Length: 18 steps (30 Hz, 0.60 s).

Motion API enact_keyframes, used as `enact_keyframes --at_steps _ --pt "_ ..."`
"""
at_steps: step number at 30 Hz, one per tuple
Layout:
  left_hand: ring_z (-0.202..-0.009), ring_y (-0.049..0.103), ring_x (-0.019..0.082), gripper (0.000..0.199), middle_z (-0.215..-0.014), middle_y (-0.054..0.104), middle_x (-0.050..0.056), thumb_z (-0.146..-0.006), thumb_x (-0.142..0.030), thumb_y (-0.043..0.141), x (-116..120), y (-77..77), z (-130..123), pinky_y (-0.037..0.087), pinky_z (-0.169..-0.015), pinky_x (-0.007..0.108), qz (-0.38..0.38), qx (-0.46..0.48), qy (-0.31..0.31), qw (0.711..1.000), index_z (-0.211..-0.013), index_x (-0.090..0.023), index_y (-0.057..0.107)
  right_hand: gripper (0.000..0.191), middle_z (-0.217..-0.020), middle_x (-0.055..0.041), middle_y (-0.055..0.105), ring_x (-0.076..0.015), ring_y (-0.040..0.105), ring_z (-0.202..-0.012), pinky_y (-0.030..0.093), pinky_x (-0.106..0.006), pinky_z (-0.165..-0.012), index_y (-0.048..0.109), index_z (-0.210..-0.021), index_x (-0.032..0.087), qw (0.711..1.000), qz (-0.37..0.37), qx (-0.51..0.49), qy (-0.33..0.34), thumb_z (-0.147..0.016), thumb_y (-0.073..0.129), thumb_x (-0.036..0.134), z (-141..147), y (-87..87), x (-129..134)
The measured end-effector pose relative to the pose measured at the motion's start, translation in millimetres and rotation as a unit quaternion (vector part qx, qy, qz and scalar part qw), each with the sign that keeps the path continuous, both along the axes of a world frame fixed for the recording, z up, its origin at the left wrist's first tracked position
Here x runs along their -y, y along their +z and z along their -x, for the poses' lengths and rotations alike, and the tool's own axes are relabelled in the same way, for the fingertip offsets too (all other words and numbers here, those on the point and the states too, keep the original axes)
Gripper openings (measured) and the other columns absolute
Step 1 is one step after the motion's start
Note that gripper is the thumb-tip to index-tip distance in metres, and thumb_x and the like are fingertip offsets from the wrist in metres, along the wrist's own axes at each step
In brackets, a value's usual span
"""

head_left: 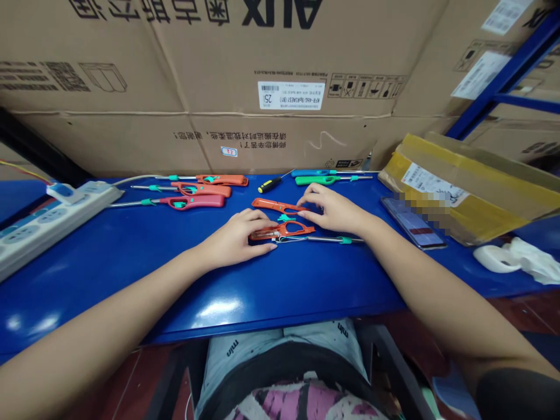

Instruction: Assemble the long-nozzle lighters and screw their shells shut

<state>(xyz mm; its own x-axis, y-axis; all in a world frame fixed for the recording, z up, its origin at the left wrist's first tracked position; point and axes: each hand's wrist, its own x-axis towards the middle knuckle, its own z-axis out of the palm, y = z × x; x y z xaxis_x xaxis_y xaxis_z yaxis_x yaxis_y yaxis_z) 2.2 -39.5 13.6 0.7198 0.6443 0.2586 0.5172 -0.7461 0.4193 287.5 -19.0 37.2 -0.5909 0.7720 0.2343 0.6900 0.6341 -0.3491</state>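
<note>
On the blue table, two orange lighter shell halves lie one behind the other. My left hand [245, 235] has its fingers over the left end of the nearer shell half [295, 227], thumb on the near side. The farther shell half [275, 205] has its right end between the thumb and fingers of my right hand [326, 208]. Between the halves sits a small green trigger piece [285, 217]. A metal lighter tube [328, 239] with a green part and thin wires extends right from the nearer half.
Red and orange lighters [192, 202] lie back left, beside a power strip [56, 219]. A screwdriver [269, 185] and green and blue lighters [312, 180] are at the back. A phone [411, 224], taped box [472, 181] and white roll [496, 258] stand right.
</note>
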Motion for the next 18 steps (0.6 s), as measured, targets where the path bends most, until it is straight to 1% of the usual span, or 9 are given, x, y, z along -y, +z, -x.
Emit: enact_keyframes --at_steps 2,3,5,7,9,11,15,18 --pt "-0.109 0.062 0.025 0.040 -0.116 0.068 0.009 -0.090 -0.038 0.068 1 1.5 -1 0.049 -0.100 0.043 0.005 0.005 -0.013 1.000 -0.127 -0.022 0.068 0.024 -0.102 -0.0073 0.061 -0.0201 0.059 -0.093 0.047 -0.032 -0.085 0.070 -0.096 0.018 0.997 0.032 -0.026 0.058 -0.091 0.066 0.041 3 9.1 8" --pt "-0.109 0.062 0.025 0.039 -0.115 0.068 0.009 -0.090 -0.036 0.068 1 2.2 -1 0.050 -0.099 0.042 0.008 0.007 -0.019 1.000 -0.127 -0.022 0.068 0.025 -0.098 -0.0057 0.062 -0.0185 0.059 -0.087 0.047 -0.031 -0.080 0.069 -0.094 0.018 0.994 0.068 -0.012 0.084 -0.089 0.069 0.042 4 12.8 11" --pt "-0.108 0.063 0.025 0.037 -0.114 0.068 0.009 -0.090 -0.033 0.067 2 3.2 -2 0.050 -0.099 0.041 0.013 0.010 -0.030 0.999 -0.126 -0.022 0.068 0.025 -0.094 -0.0036 0.064 -0.0167 0.058 -0.080 0.045 -0.028 -0.071 0.068 -0.096 0.019 0.983 0.135 0.033 0.118 -0.084 0.075 0.040 7 17.7 17" --pt "-0.109 0.063 0.025 0.036 -0.115 0.069 0.009 -0.091 -0.033 0.066 3 4.3 -2 0.050 -0.098 0.041 0.017 0.012 -0.036 0.999 -0.124 -0.021 0.068 0.021 -0.089 -0.0022 0.065 -0.0155 0.057 -0.075 0.041 -0.026 -0.066 0.068 -0.096 0.019 0.976 0.164 0.066 0.126 -0.084 0.074 0.035 9 19.6 21" --pt "-0.109 0.063 0.025 0.035 -0.115 0.069 0.008 -0.090 -0.032 0.066 4 6.0 -2 0.050 -0.099 0.041 0.017 0.013 -0.036 0.999 -0.123 -0.021 0.067 0.017 -0.084 -0.0013 0.065 -0.0147 0.057 -0.072 0.039 -0.026 -0.064 0.067 -0.093 0.019 0.974 0.167 0.077 0.129 -0.085 0.072 0.033 9 20.1 22" --pt "-0.108 0.063 0.025 0.032 -0.114 0.070 0.007 -0.088 -0.031 0.067 4 8.5 -2 0.050 -0.098 0.040 0.017 0.012 -0.032 0.999 -0.118 -0.020 0.066 0.016 -0.081 -0.0007 0.066 -0.0142 0.056 -0.071 0.038 -0.026 -0.064 0.067 -0.090 0.019 0.974 0.168 0.079 0.131 -0.086 0.071 0.034 8 20.8 22" --pt "-0.100 0.063 0.024 0.020 -0.103 0.070 0.006 -0.088 -0.035 0.068 4 13.1 -3 0.051 -0.093 0.039 0.020 0.017 -0.013 1.000 -0.101 -0.019 0.068 0.027 -0.081 -0.0003 0.066 -0.0143 0.057 -0.071 0.039 -0.026 -0.063 0.063 -0.084 0.019 0.973 0.177 0.081 0.122 -0.082 0.075 0.044 4 22.3 21" --pt "-0.093 0.065 0.022 0.021 -0.097 0.069 0.006 -0.087 -0.040 0.070 3 12.6 -3 0.053 -0.088 0.038 0.040 0.036 -0.004 0.999 -0.091 -0.019 0.070 0.031 -0.084 -0.0004 0.066 -0.0146 0.057 -0.072 0.039 -0.026 -0.063 0.061 -0.085 0.020 0.972 0.186 0.080 0.117 -0.080 0.077 0.046 2 21.2 21"
